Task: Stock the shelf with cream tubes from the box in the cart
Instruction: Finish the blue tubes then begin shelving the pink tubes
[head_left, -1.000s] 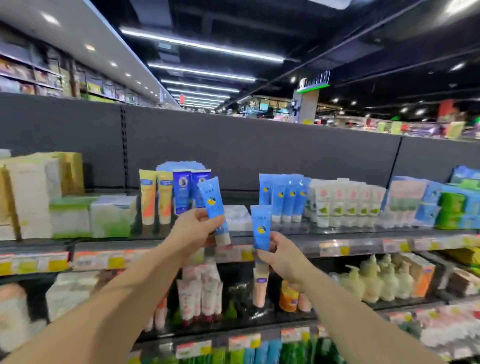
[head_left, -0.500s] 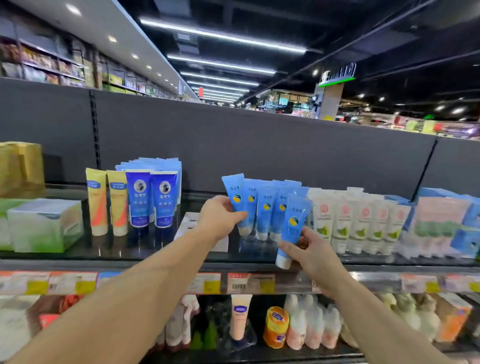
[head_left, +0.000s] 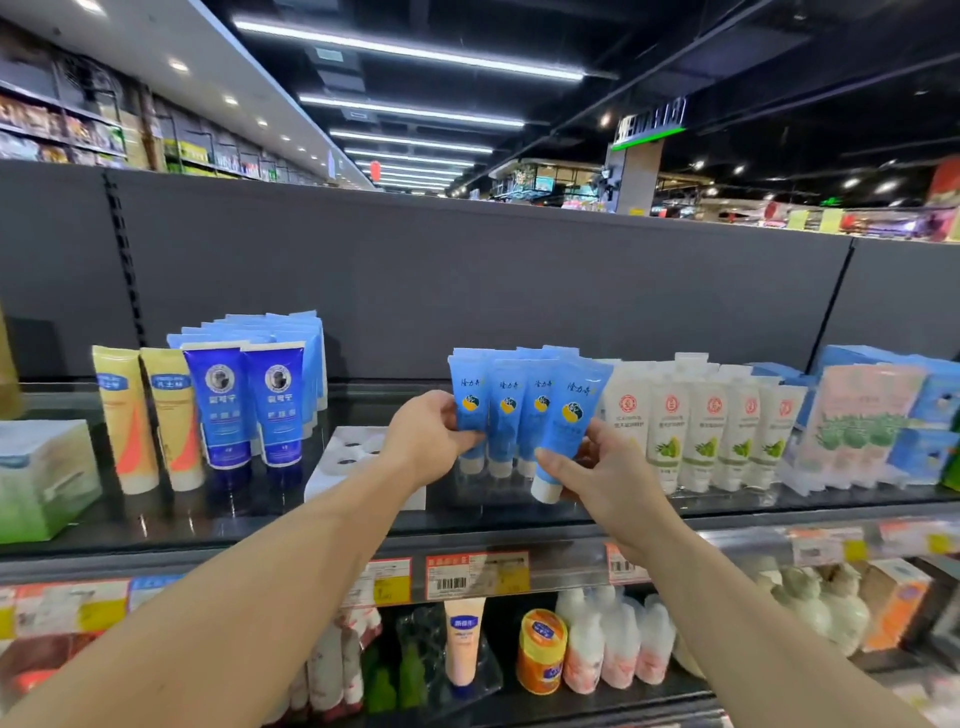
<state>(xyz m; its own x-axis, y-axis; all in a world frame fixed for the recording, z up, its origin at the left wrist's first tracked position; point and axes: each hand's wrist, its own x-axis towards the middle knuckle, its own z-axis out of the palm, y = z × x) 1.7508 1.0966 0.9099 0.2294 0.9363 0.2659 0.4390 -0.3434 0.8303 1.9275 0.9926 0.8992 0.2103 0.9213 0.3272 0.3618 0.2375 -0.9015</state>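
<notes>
Pinching light-blue cream tubes: left hand (head_left: 426, 441) grips one (head_left: 469, 410), right hand (head_left: 608, 470) another (head_left: 569, 431); label script unreadable.

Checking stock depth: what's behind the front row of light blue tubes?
Behind the front row of light blue tubes, more light blue tube tops show against the grey back panel. How many stand there is hidden by the front row and both hands.

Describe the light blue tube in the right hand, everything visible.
The light blue tube is soft-looking plastic with a flat crimped top end, white script, a yellow and dark round emblem and a white cap at the bottom. It tilts, cap toward the left and just above the glass shelf. The right hand pinches its lower part, at the right end of the matching row.
</notes>
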